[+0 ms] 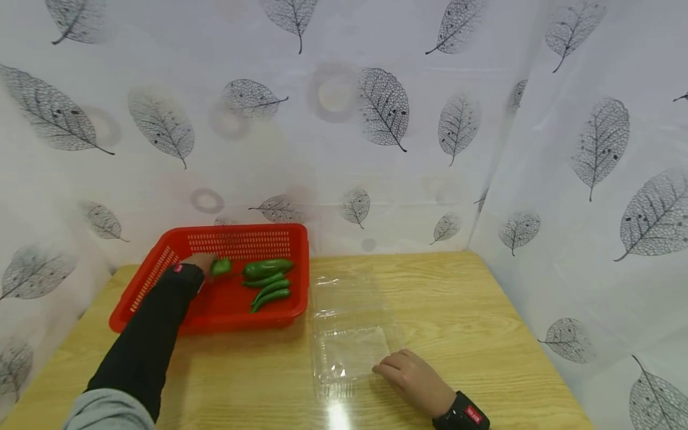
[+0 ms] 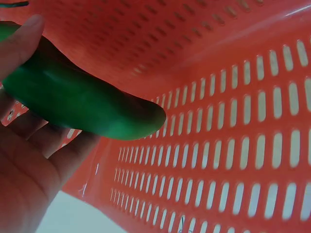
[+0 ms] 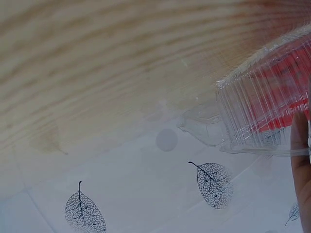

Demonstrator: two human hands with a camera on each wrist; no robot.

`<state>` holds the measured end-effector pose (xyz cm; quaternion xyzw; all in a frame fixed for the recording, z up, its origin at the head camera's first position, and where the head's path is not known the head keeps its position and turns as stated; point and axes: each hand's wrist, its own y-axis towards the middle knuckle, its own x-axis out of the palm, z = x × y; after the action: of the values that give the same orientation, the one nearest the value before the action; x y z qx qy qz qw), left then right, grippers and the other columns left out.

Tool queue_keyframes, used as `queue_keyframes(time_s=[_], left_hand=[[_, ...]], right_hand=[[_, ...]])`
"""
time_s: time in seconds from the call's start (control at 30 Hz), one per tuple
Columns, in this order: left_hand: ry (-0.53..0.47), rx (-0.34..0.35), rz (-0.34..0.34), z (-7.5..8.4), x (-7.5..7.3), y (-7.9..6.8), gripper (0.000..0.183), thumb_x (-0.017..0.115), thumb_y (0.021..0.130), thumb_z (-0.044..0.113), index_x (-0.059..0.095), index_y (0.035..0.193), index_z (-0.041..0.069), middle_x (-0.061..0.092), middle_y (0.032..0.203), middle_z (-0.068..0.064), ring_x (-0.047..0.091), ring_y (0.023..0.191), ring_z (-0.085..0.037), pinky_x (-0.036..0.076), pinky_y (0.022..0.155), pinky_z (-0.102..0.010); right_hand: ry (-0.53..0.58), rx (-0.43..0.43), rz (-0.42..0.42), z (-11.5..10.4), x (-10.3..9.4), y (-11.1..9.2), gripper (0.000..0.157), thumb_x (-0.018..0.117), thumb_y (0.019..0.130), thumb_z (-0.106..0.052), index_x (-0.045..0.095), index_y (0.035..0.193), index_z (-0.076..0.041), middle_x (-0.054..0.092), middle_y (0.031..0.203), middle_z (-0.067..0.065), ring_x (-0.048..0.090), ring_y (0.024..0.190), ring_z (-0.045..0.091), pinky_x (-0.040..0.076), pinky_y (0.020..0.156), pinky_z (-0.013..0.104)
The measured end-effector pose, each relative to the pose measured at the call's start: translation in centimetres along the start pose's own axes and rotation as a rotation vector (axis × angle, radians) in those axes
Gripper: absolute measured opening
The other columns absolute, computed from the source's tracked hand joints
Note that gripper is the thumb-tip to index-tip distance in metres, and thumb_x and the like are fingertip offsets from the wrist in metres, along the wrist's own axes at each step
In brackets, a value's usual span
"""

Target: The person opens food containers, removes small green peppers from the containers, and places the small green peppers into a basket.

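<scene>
Inside the red basket, my left hand grips a large green pepper, its thumb on one side and fingers beneath. That pepper's end shows past the hand in the head view. To its right in the basket lie another large green pepper and several slim green chilies. A clear plastic box with its lid folded back stands right of the basket. My right hand rests at the box's near right corner; a straight finger touches the rim in the right wrist view.
The wooden table carries the basket and box. Behind it and along the right hangs a white sheet printed with dark leaves. The basket's slotted wall rises close to the left hand.
</scene>
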<state>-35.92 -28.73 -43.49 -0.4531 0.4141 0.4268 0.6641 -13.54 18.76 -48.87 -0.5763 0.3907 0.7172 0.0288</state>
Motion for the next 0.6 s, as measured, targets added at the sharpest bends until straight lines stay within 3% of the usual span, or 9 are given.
queue_keyframes(time_s=[0.2,0.37,0.6], left_hand=[[0.018,0.006,0.003,-0.7,0.8,-0.1,0.064,0.076,0.073,0.004,0.046,0.128,-0.009,0.051,0.122,-0.035,0.052,0.104,-0.047,0.045,0.085,-0.055],[0.042,0.015,-0.058,-1.3,1.2,0.2,0.064,0.073,0.077,0.004,0.041,0.129,-0.015,0.046,0.125,-0.039,0.046,0.113,-0.053,0.043,0.089,-0.056],[0.034,0.054,-0.061,-1.1,1.0,0.1,0.057,0.073,0.075,0.003,0.047,0.122,-0.015,0.053,0.116,-0.035,0.052,0.103,-0.047,0.045,0.085,-0.052]], right_hand=[[0.010,-0.015,0.006,0.0,0.2,0.0,0.023,0.075,0.070,-0.009,0.070,0.091,-0.017,0.065,0.080,-0.010,0.061,0.075,0.001,0.047,0.072,0.016],[0.016,-0.016,0.005,0.1,0.1,0.0,0.022,0.074,0.070,-0.010,0.070,0.091,-0.017,0.065,0.081,-0.010,0.061,0.076,0.002,0.047,0.072,0.017],[0.011,-0.001,-0.005,0.0,0.0,0.0,0.026,0.076,0.068,-0.008,0.070,0.092,-0.017,0.065,0.082,-0.010,0.061,0.077,0.002,0.047,0.072,0.017]])
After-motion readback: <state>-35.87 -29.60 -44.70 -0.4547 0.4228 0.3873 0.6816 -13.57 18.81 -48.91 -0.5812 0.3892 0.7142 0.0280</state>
